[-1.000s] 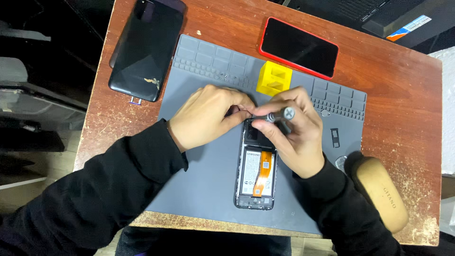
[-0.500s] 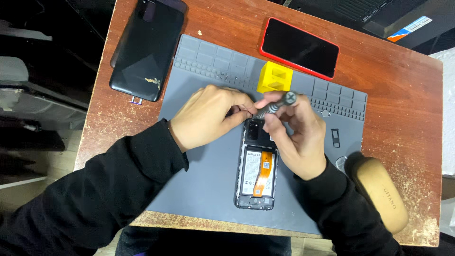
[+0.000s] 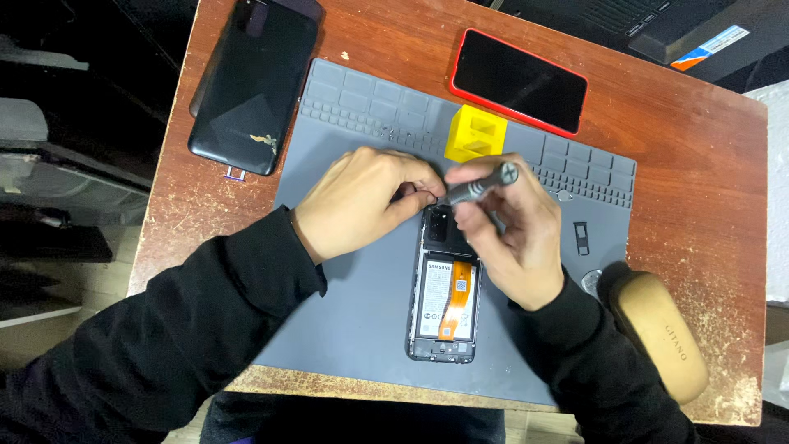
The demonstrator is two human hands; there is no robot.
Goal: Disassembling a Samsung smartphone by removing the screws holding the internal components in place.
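Grey mat [image 3: 345, 329] — bare at left | right hand [image 3: 514, 238] grips screwdriver [image 3: 477, 186] | left hand [image 3: 362, 205] pinched shut over opened phone [image 3: 444, 288]

A red-edged phone [image 3: 519, 80] is lying face up at the worktop's far edge, its dark screen showing nothing. A white rectangular label is sitting on the opened phone's battery [image 3: 445, 298] (orange ribbon cable crossing it).

Grey mat [image 3: 353, 329], yellow block [image 3: 475, 133], red-edged phone [image 3: 519, 80].
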